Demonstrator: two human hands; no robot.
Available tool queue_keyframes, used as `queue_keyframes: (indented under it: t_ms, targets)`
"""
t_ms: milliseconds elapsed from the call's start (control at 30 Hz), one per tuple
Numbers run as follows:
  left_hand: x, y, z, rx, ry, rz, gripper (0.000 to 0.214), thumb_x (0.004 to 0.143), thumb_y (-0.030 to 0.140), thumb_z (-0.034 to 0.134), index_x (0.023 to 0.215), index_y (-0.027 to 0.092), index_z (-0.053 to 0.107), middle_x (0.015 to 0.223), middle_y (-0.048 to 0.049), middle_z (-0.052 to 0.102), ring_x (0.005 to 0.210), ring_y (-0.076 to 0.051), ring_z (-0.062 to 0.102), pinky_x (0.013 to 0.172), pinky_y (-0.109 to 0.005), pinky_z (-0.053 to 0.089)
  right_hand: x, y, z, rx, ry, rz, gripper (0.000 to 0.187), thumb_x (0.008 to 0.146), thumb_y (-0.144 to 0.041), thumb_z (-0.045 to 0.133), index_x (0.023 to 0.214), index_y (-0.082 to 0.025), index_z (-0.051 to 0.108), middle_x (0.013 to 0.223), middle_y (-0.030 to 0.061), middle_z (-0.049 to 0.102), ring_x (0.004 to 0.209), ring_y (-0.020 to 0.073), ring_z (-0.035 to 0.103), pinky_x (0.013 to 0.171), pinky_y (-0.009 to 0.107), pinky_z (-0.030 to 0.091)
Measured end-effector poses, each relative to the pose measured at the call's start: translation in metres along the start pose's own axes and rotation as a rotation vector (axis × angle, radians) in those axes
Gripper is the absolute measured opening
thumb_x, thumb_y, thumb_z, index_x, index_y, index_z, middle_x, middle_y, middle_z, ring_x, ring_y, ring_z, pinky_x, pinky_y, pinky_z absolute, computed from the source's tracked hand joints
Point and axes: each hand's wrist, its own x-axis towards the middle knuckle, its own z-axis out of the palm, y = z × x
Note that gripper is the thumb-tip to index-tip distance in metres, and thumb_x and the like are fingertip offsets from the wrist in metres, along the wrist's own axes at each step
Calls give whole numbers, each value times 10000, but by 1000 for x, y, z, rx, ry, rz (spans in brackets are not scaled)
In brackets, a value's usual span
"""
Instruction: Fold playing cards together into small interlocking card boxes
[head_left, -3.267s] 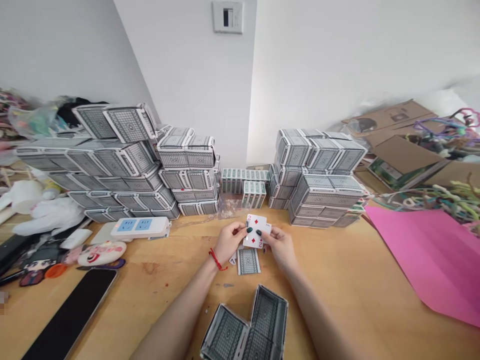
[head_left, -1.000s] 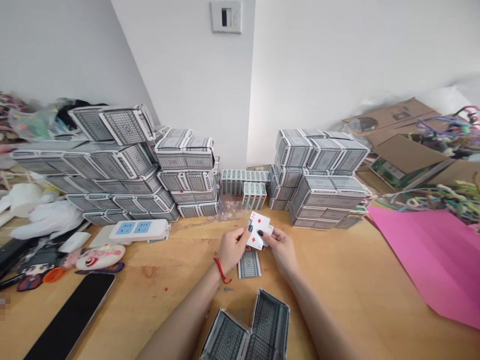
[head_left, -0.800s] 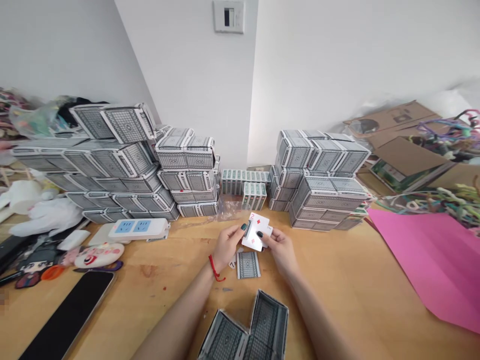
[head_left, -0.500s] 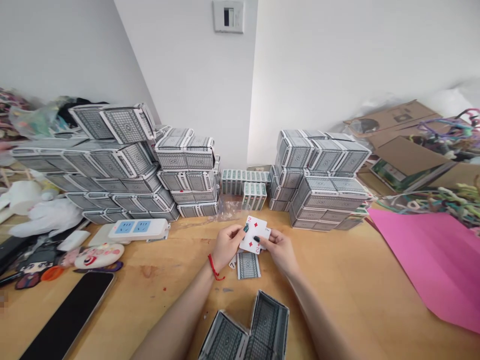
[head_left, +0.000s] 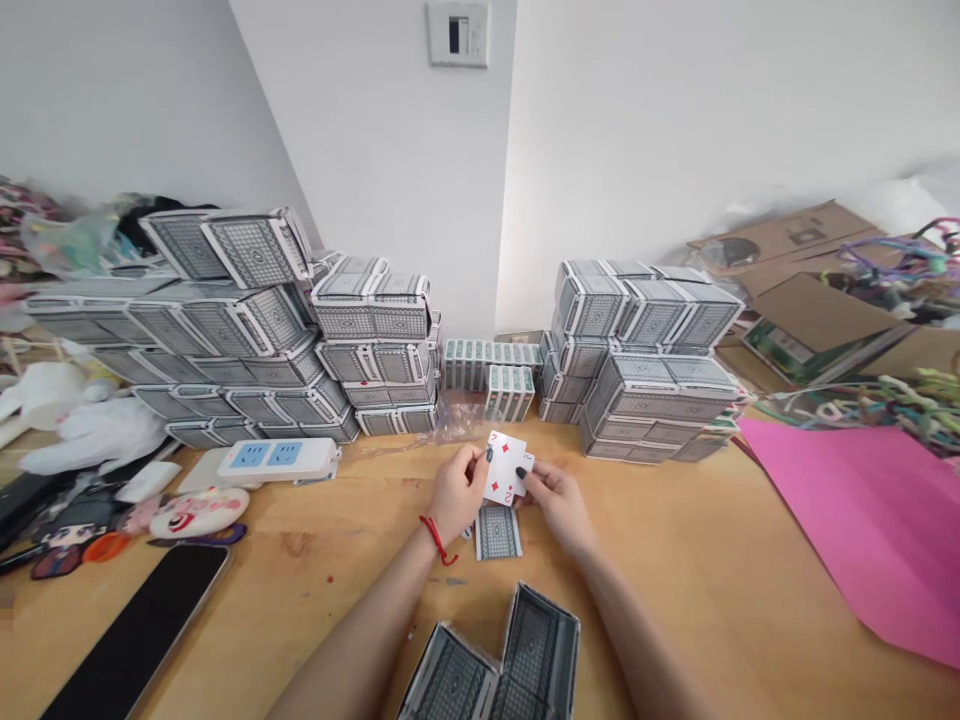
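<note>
Between my hands, just above the table, is a two of diamonds playing card (head_left: 505,470), face up, with the edge of another card showing behind its right side. My left hand (head_left: 459,490) pinches its left edge, thumb on the face. My right hand (head_left: 556,500) has its thumb on the right side and its fingers behind, largely hidden. Below them a patterned card (head_left: 498,533) lies face down, and a bit of another card peeks out by my left wrist. Nearest me stand joined blocks built of folded cards (head_left: 534,640).
Stacks of card-built blocks rise at the left (head_left: 247,320) and right (head_left: 660,390). Card packs (head_left: 510,392) stand between them by the wall. A power strip (head_left: 277,458) and a phone (head_left: 139,630) lie left; pink paper (head_left: 847,530) and cardboard boxes (head_left: 825,310) are right.
The two of diamonds has tilted and shifted slightly left. My right thumb has moved up along its right edge, while my left hand keeps its pinch.
</note>
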Motion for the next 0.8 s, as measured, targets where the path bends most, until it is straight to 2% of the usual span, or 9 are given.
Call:
queue_keyframes:
  t_ms: [100,233,467,533,700,800]
  targets:
    - [-2,2,-2,109,42,68,212,801,312,416,647,179,474,515,49,426,490,-91,393,510,-215,283,0,0,0,-31,-15,-6,270,698,-397,578,818,-163,639,648,9,629,450,99,506,462,233,434]
    - [-5,4,-2,273,51,194,184,806,273,414,660,191,491,509,40,427,483,-98,397,517,-227,277,1,4,1,-57,33,3,275,693,-398,566,817,-160,625,670,20,629,456,112,513,429,233,437]
    - [-12,9,1,465,-77,447,202,824,239,389,680,195,524,598,-27,535,580,-133,489,593,-249,332,-2,11,10,-169,204,18,279,692,-421,561,745,-151,600,567,16,614,455,143,534,413,238,423]
    - [-13,9,1,483,-67,457,198,825,234,388,686,194,523,603,-30,544,585,-131,496,594,-247,339,-3,10,11,-174,224,6,272,701,-415,548,751,-152,599,554,9,610,439,137,526,414,238,422]
    - [-10,4,0,479,129,351,177,824,238,394,685,186,490,528,22,493,505,-100,469,534,-215,337,-2,2,5,-70,72,13,277,669,-373,580,823,-144,611,672,29,656,461,123,540,449,245,455]
    - [-9,3,-1,490,161,337,163,821,238,404,692,183,488,514,36,478,487,-90,466,517,-203,335,0,0,2,-60,40,39,244,660,-351,592,783,-141,607,652,28,651,477,124,553,463,245,465]
